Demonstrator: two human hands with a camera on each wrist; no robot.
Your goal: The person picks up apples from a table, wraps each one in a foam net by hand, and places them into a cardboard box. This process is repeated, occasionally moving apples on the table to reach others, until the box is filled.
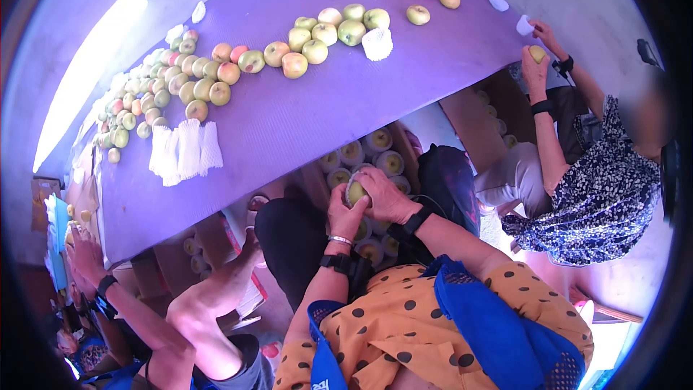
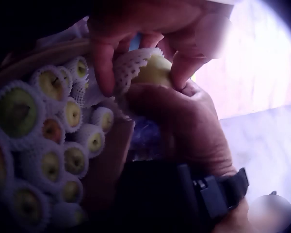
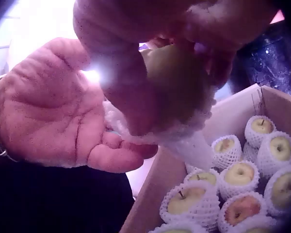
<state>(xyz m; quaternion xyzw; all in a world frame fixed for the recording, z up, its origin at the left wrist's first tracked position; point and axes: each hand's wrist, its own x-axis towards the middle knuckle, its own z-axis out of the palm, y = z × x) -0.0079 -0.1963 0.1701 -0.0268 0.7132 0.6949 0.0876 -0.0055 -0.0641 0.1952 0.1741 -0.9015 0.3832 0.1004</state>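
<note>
A pale green apple (image 1: 358, 193) is partly inside a white foam net (image 2: 131, 68), held between both hands above a box. My right hand (image 1: 390, 196) grips the apple, its thumb lying across the fruit in the left wrist view. My left hand (image 1: 346, 215) has its fingers around the netted side of the apple, thumb on the opposite side. In the right wrist view the left palm (image 3: 53, 107) faces the camera, and the loose end of the net hangs below the apple. Part of the fruit is hidden behind fingers.
Below the hands, a cardboard box (image 3: 150, 204) holds several netted apples (image 3: 240, 173). Loose apples (image 1: 294, 63) and a stack of foam nets (image 1: 186, 150) lie on the purple-lit table (image 1: 303, 119). People work at left and right; the right person's hand (image 1: 535, 76) holds an apple.
</note>
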